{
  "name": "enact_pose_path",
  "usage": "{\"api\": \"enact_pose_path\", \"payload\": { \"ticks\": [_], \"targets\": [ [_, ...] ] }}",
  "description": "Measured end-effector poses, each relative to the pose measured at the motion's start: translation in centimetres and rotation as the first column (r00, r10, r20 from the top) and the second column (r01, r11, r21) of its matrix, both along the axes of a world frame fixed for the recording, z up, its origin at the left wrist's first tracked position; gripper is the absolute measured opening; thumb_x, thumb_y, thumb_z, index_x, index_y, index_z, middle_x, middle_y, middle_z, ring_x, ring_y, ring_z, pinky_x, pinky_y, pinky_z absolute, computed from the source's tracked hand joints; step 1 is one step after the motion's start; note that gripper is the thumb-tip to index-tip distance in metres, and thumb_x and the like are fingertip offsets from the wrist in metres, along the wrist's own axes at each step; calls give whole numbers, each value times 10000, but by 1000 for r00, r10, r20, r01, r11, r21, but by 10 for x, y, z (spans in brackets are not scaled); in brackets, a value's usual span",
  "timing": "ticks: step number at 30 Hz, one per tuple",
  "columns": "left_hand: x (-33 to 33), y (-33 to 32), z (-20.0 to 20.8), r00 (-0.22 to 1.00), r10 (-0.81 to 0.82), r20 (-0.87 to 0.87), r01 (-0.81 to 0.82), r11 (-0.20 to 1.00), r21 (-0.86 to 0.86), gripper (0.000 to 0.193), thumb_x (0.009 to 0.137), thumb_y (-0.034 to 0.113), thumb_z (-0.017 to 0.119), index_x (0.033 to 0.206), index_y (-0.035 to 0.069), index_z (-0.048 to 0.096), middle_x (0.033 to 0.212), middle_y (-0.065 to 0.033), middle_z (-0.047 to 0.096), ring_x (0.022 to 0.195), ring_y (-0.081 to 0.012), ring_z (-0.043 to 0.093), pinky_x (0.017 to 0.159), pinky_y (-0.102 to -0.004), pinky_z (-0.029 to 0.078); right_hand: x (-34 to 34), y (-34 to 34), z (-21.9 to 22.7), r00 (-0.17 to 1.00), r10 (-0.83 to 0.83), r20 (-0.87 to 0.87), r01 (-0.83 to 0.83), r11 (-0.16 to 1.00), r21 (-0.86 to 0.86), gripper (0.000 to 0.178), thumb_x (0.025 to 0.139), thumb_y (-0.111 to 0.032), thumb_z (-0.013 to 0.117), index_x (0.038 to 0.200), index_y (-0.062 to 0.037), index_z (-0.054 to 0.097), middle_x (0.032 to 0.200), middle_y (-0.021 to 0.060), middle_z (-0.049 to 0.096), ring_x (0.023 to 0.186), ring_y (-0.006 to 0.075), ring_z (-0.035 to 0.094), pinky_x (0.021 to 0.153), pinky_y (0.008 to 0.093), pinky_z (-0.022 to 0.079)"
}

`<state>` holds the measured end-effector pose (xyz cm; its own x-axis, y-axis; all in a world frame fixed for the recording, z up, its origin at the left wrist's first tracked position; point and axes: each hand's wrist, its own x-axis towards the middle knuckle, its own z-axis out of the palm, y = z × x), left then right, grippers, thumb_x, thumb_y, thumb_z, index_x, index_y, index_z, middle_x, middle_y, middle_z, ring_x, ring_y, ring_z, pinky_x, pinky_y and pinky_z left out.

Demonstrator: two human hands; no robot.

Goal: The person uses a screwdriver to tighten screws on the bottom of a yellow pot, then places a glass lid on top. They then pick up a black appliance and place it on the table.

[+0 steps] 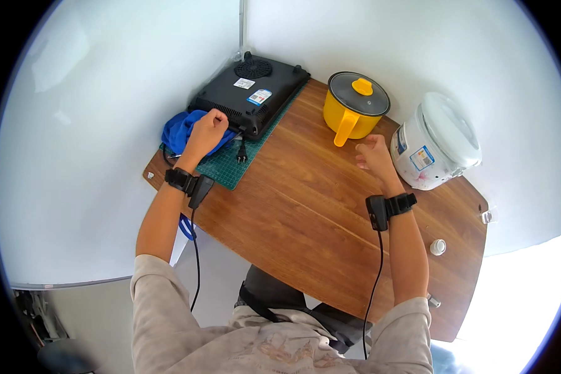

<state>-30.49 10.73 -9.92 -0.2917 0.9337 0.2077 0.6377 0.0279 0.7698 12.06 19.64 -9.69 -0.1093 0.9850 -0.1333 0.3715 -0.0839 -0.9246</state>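
Note:
At the far left of the table, my left hand (pixel 209 129) is over a bunched blue cloth (pixel 179 131), its fingers curled closed. What they hold, if anything, is hidden. Just beyond it lies a black flat induction cooker (pixel 227 93), its vented underside facing up. A black power plug (pixel 242 153) lies beside it on a green cutting mat (pixel 221 169). My right hand (pixel 375 154) is loosely bent with fingers apart, nothing visible in it. It is between a yellow lidded pot (pixel 340 115) and a white rice cooker (pixel 427 156), nearest the pot's handle (pixel 346 128).
The brown wooden table (pixel 293 206) stands against white walls. On its right side sits a small white round container (pixel 437 247); a small metallic object (pixel 433 301) is at the near right edge. Black cables (pixel 380 268) hang from both wrist straps.

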Motion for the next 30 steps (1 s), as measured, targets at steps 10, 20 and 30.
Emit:
{"api": "enact_pose_path", "payload": {
  "ticks": [10,20,30],
  "targets": [
    [27,-8,-28,691,-10,-723,-13,1000,-27,239,882,278,746,882,41,723,898,-133,696,875,-338,661,745,-468,542,-48,-25,-9,982,187,-11,-187,979,-83,435,923,-188,641,1282,5,489,1065,142,653,834,190,687,689,297,578],
    [22,-7,-30,669,51,-741,19,996,85,122,920,206,680,898,92,641,890,-77,640,870,-289,653,710,-450,473,-157,-18,-13,867,315,-387,-439,849,-294,652,966,-473,658,1370,-4,451,1210,220,611,1073,264,652,861,367,582],
    [21,-8,-9,725,91,-683,62,979,197,118,933,199,669,885,103,621,855,-50,616,782,-288,627,696,-422,428,-252,32,-18,540,-57,-840,-467,810,-355,891,858,-482,799,1464,38,403,1397,254,516,1235,345,587,1001,507,533]
  ]
}}
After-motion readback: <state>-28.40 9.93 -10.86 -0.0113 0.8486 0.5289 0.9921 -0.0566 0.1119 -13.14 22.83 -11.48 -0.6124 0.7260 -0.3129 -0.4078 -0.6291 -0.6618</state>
